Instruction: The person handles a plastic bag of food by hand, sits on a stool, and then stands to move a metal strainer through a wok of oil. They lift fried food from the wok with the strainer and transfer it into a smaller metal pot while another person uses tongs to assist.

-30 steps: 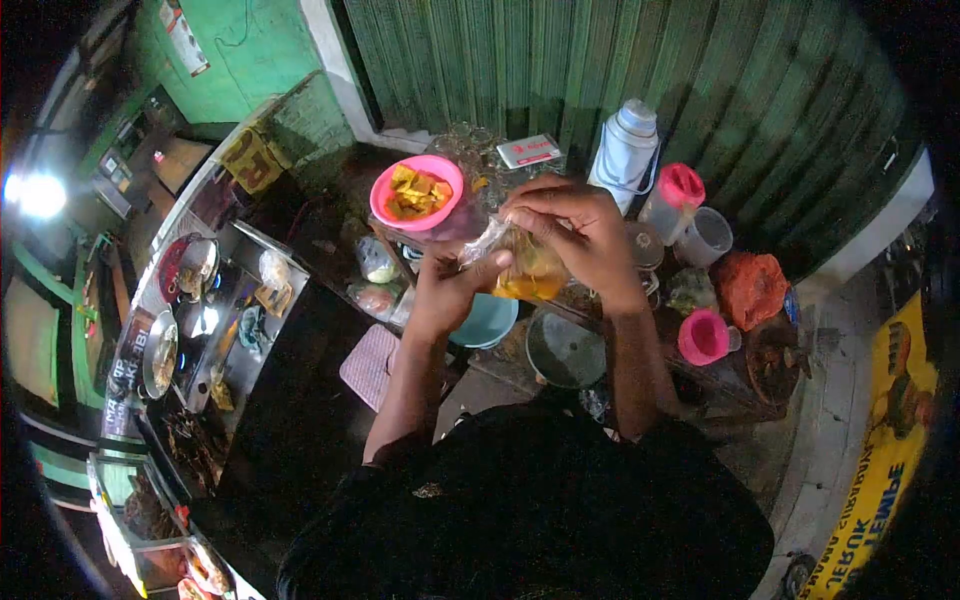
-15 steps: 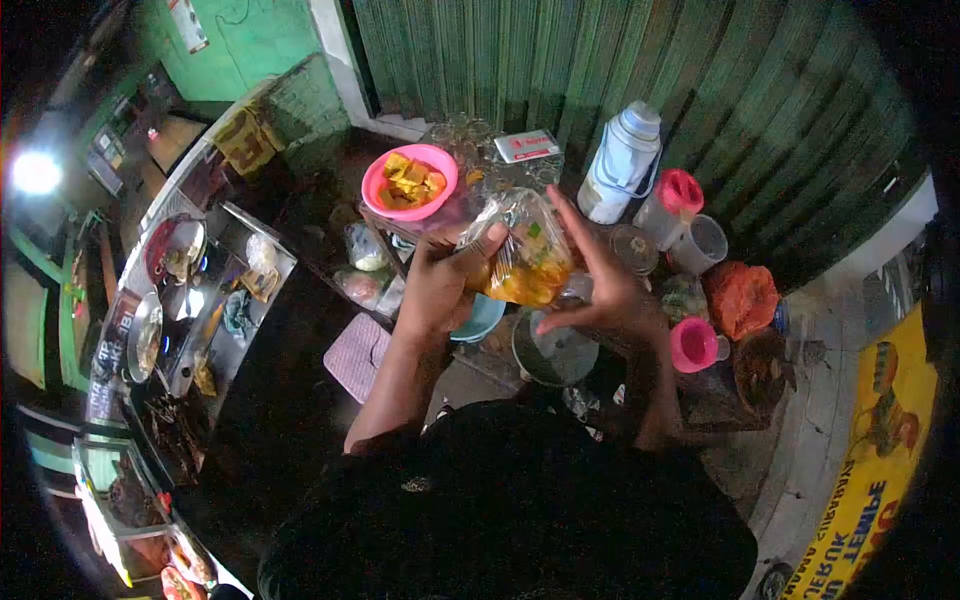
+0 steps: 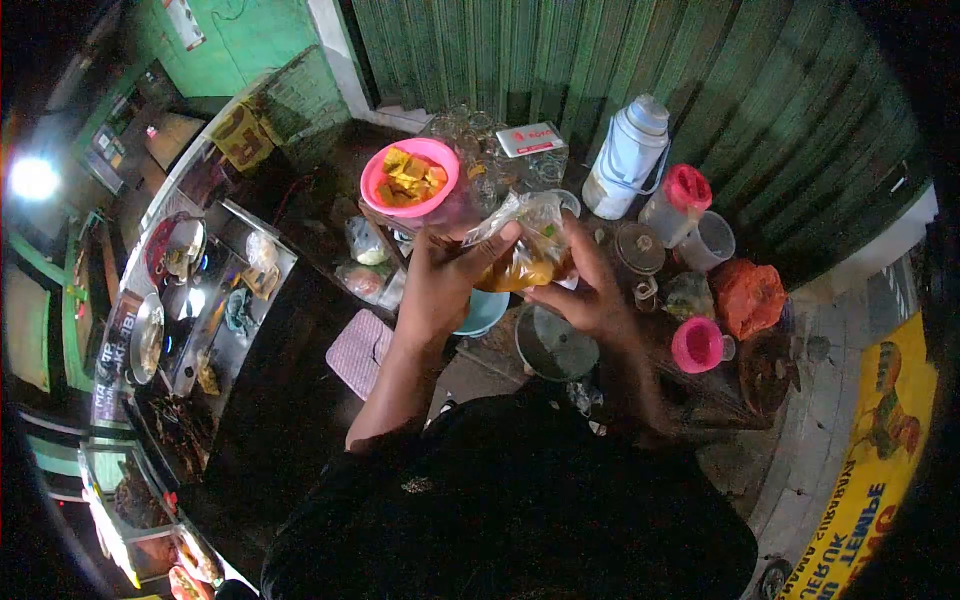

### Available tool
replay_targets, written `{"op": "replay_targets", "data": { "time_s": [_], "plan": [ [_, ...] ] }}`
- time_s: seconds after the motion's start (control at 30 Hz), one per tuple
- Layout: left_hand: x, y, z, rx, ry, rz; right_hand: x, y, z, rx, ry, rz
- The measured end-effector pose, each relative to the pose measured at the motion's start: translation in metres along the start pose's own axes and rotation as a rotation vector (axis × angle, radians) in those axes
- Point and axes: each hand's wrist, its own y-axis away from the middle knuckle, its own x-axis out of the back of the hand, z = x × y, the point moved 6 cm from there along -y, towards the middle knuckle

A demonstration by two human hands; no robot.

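A clear plastic bag (image 3: 528, 252) with yellow-orange food in its lower part is held up in front of me. My left hand (image 3: 440, 285) is closed on its left side, thumb lying across the front. Around the right side curl the fingers of my right hand (image 3: 595, 292), with the thumb near the bag's bottom. Just beyond the bag stands a pink bowl (image 3: 375, 205) of yellow-orange chunks (image 3: 412, 178). Under my hands a light blue bowl (image 3: 483, 314) is partly hidden.
A thermos flask (image 3: 625, 160) stands at the back, with glasses (image 3: 465, 135) to its left. Pink-lidded container (image 3: 675, 205), red plastic bag (image 3: 748, 298) and pink cup (image 3: 697, 345) are at right. A grey pot (image 3: 557, 345) sits nearest my body; pans (image 3: 148, 340) lie far left.
My right hand was spread wide beside the bag and has closed in on its right side. The bag's top is lower and more gathered. My left hand keeps its hold.
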Motion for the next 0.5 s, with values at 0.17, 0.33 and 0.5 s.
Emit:
{"op": "replay_targets", "data": {
  "time_s": [0.17,0.33,0.5],
  "plan": [
    [0.002,0.002,-0.009,0.124,0.001,-0.020,-0.013,-0.004,-0.002,-0.222,-0.442,0.100],
    [-0.009,0.007,0.004,0.040,-0.155,-0.207,-0.013,-0.004,0.000,-0.101,-0.361,0.167],
    [-0.001,0.007,0.000,0.062,-0.103,-0.083,-0.014,0.004,0.003,-0.015,-0.171,0.223]
  ]
}}
